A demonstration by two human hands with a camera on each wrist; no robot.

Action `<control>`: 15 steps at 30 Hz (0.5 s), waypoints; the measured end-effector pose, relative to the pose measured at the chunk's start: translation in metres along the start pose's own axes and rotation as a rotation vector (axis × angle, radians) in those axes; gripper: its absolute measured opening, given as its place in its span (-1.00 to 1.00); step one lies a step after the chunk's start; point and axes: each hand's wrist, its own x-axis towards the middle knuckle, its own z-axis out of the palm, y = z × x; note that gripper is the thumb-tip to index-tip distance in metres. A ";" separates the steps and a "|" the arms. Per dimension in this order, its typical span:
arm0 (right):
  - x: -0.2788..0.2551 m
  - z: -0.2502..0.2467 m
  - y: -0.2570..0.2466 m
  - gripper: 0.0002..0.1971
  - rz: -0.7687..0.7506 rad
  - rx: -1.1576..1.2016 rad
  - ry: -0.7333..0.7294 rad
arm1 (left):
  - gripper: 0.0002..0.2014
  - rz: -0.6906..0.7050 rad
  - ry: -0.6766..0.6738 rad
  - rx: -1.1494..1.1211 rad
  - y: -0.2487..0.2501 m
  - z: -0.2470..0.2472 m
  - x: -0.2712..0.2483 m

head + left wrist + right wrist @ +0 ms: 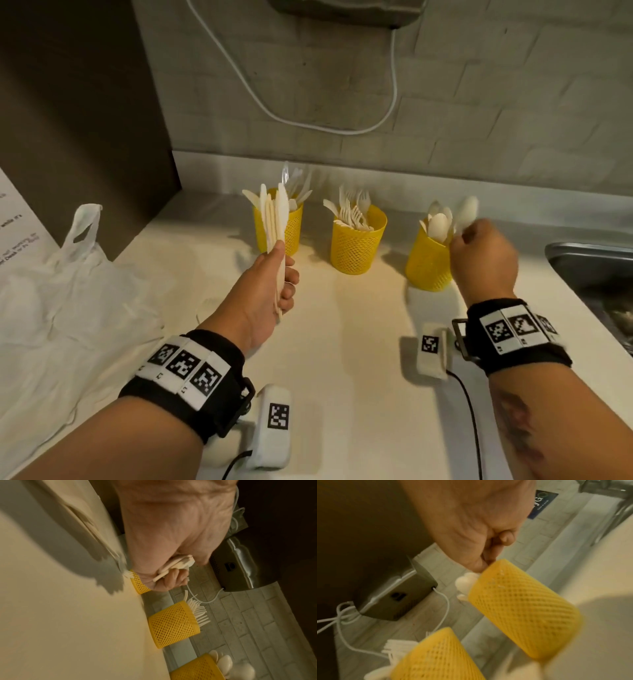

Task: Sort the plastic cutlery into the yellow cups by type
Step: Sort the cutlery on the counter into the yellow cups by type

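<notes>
Cutlery: I see a bunch of white knives held upright, just in front of the left cup.
Left hand: my fingers curl tight round the knife handles.
Right hand: I pinch one blurred spoon above the right cup, which holds spoons.
Middle cup: I see forks in it, standing between the other two on the counter.
Plastic bag: left of the left cup.
</notes>
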 end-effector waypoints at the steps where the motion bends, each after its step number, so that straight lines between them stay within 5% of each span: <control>1: -0.002 0.006 0.004 -0.78 0.006 -0.001 -0.029 | -0.70 -0.023 -0.017 -0.043 0.001 0.001 -0.001; 5: -0.014 0.006 -0.004 -0.49 0.032 0.193 0.170 | -0.76 -0.005 -0.069 -0.016 0.001 0.002 -0.006; 8: -0.032 -0.005 -0.041 -0.53 -0.210 0.395 0.334 | -0.77 0.033 -0.127 0.100 0.000 0.001 -0.008; 11: -0.059 -0.013 -0.093 -0.57 -0.283 0.466 -0.124 | -0.81 0.076 -0.186 0.138 -0.002 0.004 -0.010; 13: -0.075 -0.009 -0.119 -0.48 -0.158 0.508 -0.587 | -0.85 0.094 -0.199 0.153 -0.002 0.009 -0.012; 15: -0.085 0.004 -0.133 -0.49 -0.067 0.711 -0.904 | -0.82 0.120 -0.191 0.213 -0.002 0.014 -0.014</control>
